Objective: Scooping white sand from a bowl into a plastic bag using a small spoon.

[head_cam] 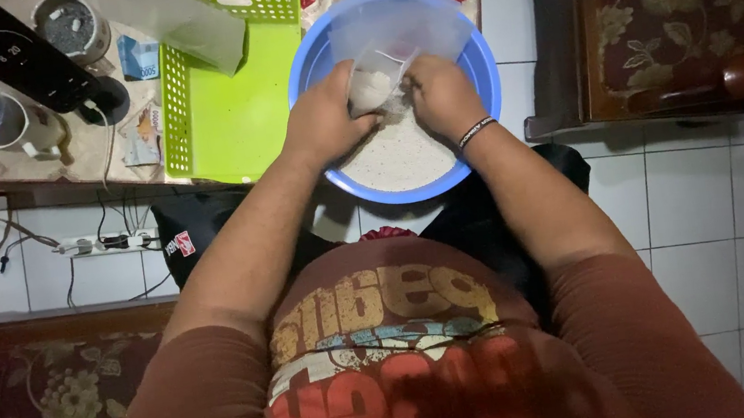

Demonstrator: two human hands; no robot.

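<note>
A round blue basin sits at the table's near edge with white grains covering its bottom. My left hand and my right hand are both over the basin, each gripping a side of a clear plastic bag partly filled with white grains. The bag's open top stands up toward the basin's far rim. A dark band circles my right wrist.
A lime green plastic tray lies left of the basin, with another clear bag over its far corner. Farther left are a black device, cups and banknotes. A power strip lies on the tiled floor. Patterned chairs stand right and lower left.
</note>
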